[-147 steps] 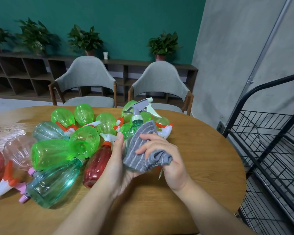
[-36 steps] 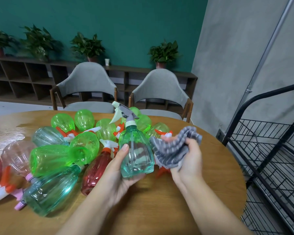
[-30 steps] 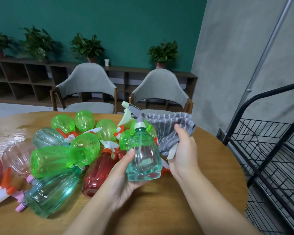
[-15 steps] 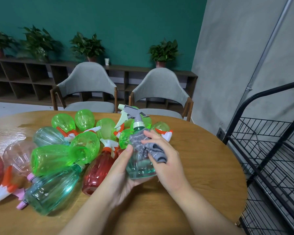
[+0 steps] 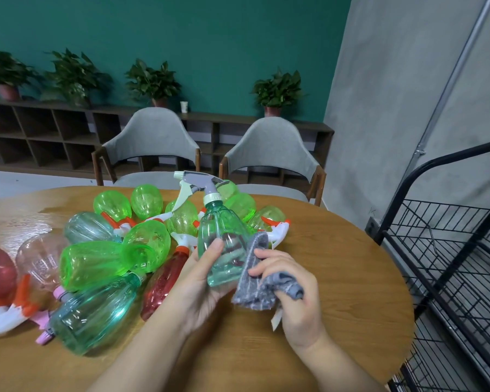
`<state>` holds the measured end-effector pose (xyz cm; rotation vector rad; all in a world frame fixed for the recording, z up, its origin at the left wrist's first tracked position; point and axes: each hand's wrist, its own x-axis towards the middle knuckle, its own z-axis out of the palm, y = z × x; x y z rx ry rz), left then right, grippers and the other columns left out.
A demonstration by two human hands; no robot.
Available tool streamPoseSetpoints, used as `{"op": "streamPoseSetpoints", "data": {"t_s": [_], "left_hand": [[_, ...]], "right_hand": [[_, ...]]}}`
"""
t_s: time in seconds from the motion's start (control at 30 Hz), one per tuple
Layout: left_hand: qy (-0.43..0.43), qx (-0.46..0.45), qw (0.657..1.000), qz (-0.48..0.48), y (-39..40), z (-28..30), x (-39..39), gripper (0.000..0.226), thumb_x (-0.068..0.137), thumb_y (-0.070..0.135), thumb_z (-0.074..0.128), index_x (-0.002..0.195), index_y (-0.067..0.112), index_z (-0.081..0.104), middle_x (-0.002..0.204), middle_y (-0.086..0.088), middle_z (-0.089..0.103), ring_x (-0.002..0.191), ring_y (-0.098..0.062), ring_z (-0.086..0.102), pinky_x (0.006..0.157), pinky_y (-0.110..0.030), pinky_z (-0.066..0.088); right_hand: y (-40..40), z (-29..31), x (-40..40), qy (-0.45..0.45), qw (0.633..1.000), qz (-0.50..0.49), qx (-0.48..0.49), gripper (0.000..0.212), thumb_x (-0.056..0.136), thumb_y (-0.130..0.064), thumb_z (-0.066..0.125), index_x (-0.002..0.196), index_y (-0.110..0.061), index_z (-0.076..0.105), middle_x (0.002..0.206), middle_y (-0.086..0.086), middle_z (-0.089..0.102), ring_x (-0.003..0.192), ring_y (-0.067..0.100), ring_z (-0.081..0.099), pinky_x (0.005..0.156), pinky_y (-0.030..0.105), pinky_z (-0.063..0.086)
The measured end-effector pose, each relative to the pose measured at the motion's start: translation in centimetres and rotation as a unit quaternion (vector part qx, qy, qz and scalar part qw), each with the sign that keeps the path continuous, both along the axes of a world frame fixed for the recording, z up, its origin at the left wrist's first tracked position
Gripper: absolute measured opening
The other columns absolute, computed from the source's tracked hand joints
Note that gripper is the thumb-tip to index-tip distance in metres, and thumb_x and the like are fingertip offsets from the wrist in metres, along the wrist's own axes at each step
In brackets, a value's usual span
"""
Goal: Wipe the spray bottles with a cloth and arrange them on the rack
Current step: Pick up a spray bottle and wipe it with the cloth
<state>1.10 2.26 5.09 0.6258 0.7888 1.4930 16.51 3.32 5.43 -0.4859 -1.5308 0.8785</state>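
**Teal bottle held upright, cloth at its side**

Head view: left hand (image 5: 198,281), fingers wrapped round one teal spray bottle (image 5: 222,244), centre frame. Right hand (image 5: 292,290) fingers bunch one grey cloth (image 5: 255,281) against the bottle's right side. Pile of bottles (image 5: 111,258) lying left on counter (image 5: 337,278); exact count unclear. One black wire rack (image 5: 450,250), right edge.

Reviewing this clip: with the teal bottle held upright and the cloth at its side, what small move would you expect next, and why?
Probably another wiping stroke: the right hand draws the grey cloth along the side of the teal spray bottle. The left hand grips the bottle upright above the table, the cloth touches only its right flank, and the black wire rack stands off to the right.
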Motion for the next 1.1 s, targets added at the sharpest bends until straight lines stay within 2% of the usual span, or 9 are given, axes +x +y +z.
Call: {"op": "streamPoseSetpoints", "data": {"t_s": [0.03,0.1,0.13,0.2,0.33,0.5,0.67,0.9,1.1], "left_hand": [[-0.022,0.014,1.0,-0.001,-0.1,0.3,0.0,0.114,0.029,0.045,0.099,0.125,0.001,0.058,0.117,-0.023,0.068,0.094,-0.031,0.072,0.067,-0.038,0.062],[-0.049,0.046,0.998,-0.006,0.1,0.5,-0.2,0.113,0.025,0.044,0.1,0.124,0.005,0.059,0.113,-0.019,0.07,0.091,-0.029,0.073,0.062,-0.035,0.061],[-0.046,0.049,0.998,0.0,0.0,0.8,0.1,0.116,0.026,0.048,0.099,0.127,0.008,0.058,0.114,-0.016,0.071,0.094,-0.028,0.072,0.064,-0.035,0.061],[-0.008,0.062,0.997,0.035,0.4,0.9,0.7,0.121,0.031,0.055,0.096,0.135,0.012,0.051,0.122,-0.013,0.068,0.103,-0.029,0.07,0.071,-0.038,0.06],[0.069,0.099,0.987,0.105,0.7,0.2,2.7,0.114,0.043,0.057,0.093,0.136,0.01,0.046,0.127,-0.017,0.064,0.115,-0.034,0.064,0.095,-0.051,0.052],[0.131,0.12,0.977,0.12,1.1,-1.0,3.2,0.093,0.051,0.044,0.086,0.13,0.008,0.049,0.113,-0.006,0.072,0.109,-0.029,0.067,0.084,-0.03,0.057],[0.141,0.12,0.973,0.134,1.0,-0.7,3.3,0.112,0.037,0.067,0.088,0.127,0.013,0.049,0.105,0.007,0.074,0.099,-0.009,0.07,0.076,-0.017,0.053],[0.179,0.132,0.964,0.143,1.3,-0.5,3.1,0.104,0.042,0.061,0.09,0.125,0.015,0.047,0.113,-0.005,0.07,0.106,-0.023,0.068,0.084,-0.029,0.055],[0.209,0.147,0.952,0.171,1.5,-0.1,2.2,0.073,0.053,0.034,0.083,0.117,0.026,0.049,0.105,0.003,0.071,0.098,-0.013,0.069,0.08,-0.025,0.056]], "right_hand": [[0.0,0.4,0.0,0.073,0.985,0.007,-0.158,0.019,0.07,-0.007,0.053,0.076,-0.008,0.072,0.087,0.014,0.07,0.089,0.031,0.064,0.073,0.031,0.052],[0.6,0.7,0.2,0.215,0.873,0.041,-0.437,0.02,0.084,-0.011,0.052,0.085,-0.002,0.07,0.084,0.02,0.07,0.08,0.034,0.063,0.067,0.035,0.052],[0.6,0.9,0.3,0.263,0.821,0.056,-0.505,0.023,0.092,-0.015,0.049,0.091,-0.001,0.067,0.083,0.019,0.071,0.083,0.034,0.064,0.072,0.039,0.052],[0.3,1.8,0.0,0.316,0.768,0.079,-0.551,0.029,0.098,-0.022,0.045,0.099,-0.001,0.064,0.083,0.019,0.073,0.09,0.036,0.063,0.081,0.046,0.049],[-1.2,3.7,-1.4,0.35,0.757,0.182,-0.52,0.041,0.1,-0.033,0.039,0.114,-0.003,0.063,0.107,0.022,0.07,0.098,0.035,0.067,0.087,0.047,0.047],[-0.8,3.8,-1.4,0.35,0.757,0.209,-0.511,0.051,0.1,-0.041,0.035,0.127,-0.004,0.057,0.12,0.021,0.065,0.117,0.035,0.058,0.103,0.046,0.04],[-0.7,4.2,-0.8,0.312,0.759,0.217,-0.528,0.054,0.1,-0.043,0.035,0.126,-0.002,0.058,0.119,0.02,0.066,0.115,0.033,0.06,0.104,0.044,0.04],[-1.9,4.1,-1.0,0.302,0.728,0.234,-0.57,0.049,0.099,-0.04,0.042,0.124,-0.002,0.059,0.12,0.022,0.064,0.118,0.036,0.057,0.106,0.046,0.038],[-2.6,4.1,-0.2,0.278,0.717,0.219,-0.601,0.049,0.098,-0.04,0.044,0.116,0.001,0.063,0.11,0.025,0.067,0.105,0.037,0.063,0.099,0.049,0.041]]}}
